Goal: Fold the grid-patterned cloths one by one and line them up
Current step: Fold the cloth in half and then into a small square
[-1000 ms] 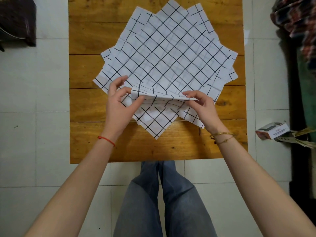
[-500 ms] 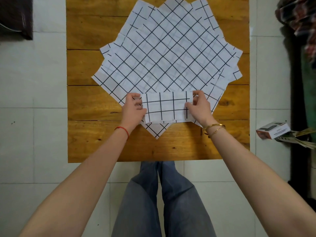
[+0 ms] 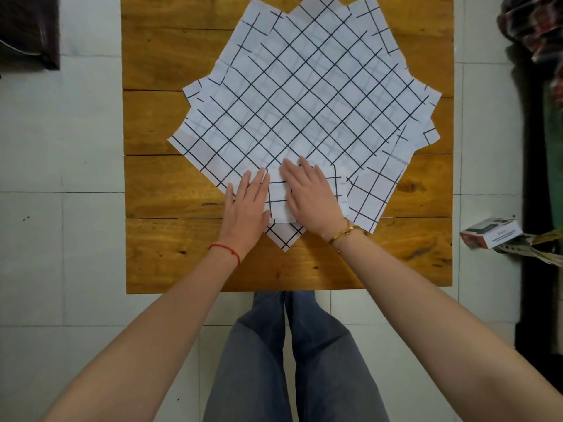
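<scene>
My left hand (image 3: 246, 205) and right hand (image 3: 310, 199) lie flat, fingers straight, holding nothing. They press the small folded white black-lined cloth (image 3: 278, 205) on the fanned pile of grid cloths (image 3: 304, 95).

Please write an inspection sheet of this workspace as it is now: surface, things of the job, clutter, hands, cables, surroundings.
Surface: wooden plank table.
Job's things: small folded cloth lies on the fanned pile of unfolded cloths.
Clutter: nothing seen on the table.
Grippers: left hand and right hand press flat on the folded cloth, fingers straight.
Cables: nothing seen.
Surroundings: white tiled floor; small box on the floor at right.
</scene>
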